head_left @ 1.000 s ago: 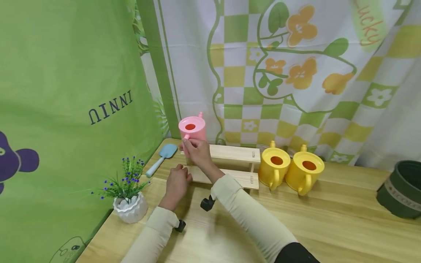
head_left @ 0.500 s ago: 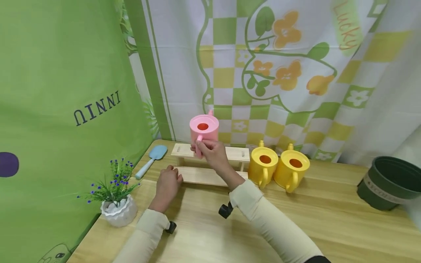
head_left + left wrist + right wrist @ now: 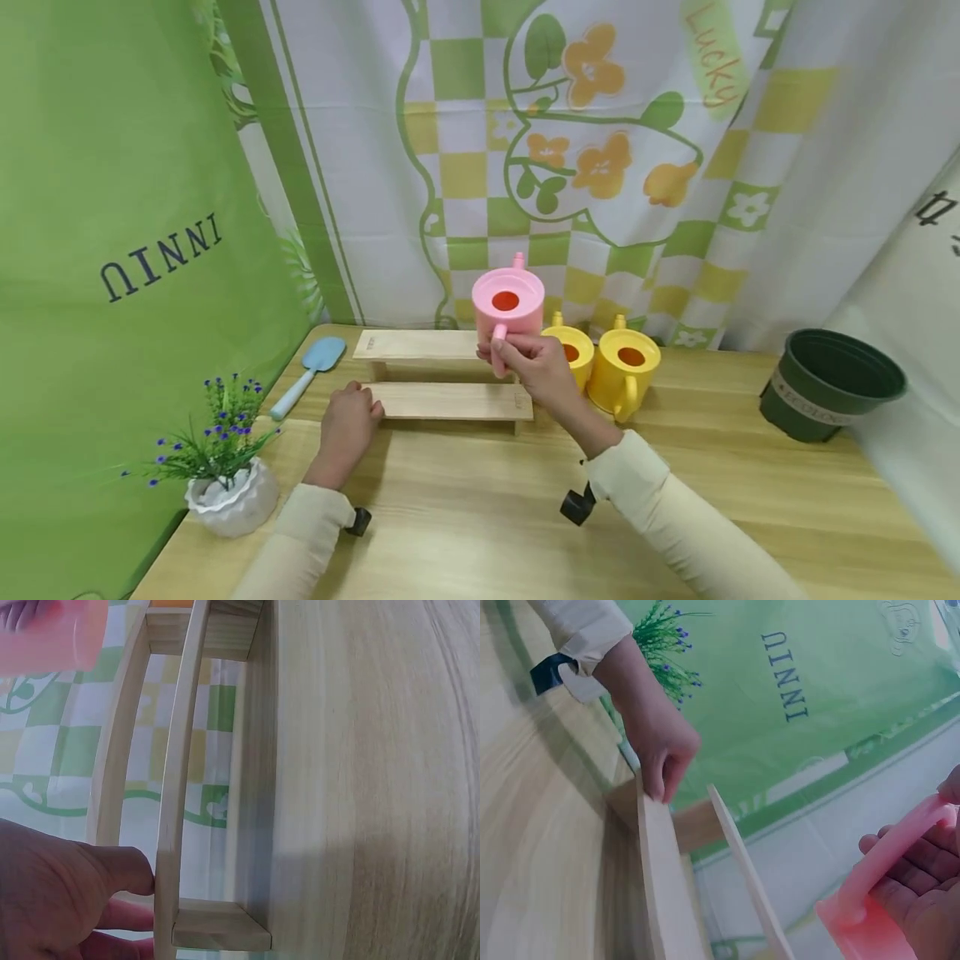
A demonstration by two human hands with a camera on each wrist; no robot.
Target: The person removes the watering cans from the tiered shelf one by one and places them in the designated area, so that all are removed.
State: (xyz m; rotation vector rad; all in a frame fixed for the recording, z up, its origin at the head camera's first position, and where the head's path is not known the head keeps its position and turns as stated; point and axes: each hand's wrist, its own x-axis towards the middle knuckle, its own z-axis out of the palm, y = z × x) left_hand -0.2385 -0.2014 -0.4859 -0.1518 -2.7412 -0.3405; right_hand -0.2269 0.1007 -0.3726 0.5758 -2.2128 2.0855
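A pink watering can [image 3: 507, 293] with a round top opening is held up by its handle in my right hand [image 3: 538, 367]. In the head view it overlaps the right end of the two-step wooden rack's upper board, and one yellow watering can [image 3: 570, 354] is partly hidden behind the hand. The right wrist view shows fingers curled round the pink handle [image 3: 900, 847]. My left hand [image 3: 348, 429] pinches the left end of the wooden rack's [image 3: 450, 402] lower board, thumb on one face [image 3: 120, 866]. Another yellow watering can [image 3: 624, 371] stands to the right.
A pale blue trowel [image 3: 307, 373] lies left of the rack. At the table's left edge stands a white pot [image 3: 236, 500] of purple flowers. A dark green planter [image 3: 825, 387] is at the right. Curtains hang behind the wooden table [image 3: 465, 517].
My right hand has carried the pink watering can rightward along the rack, from its left end to its right end. My left hand keeps its hold on the board. The head view has turned right.
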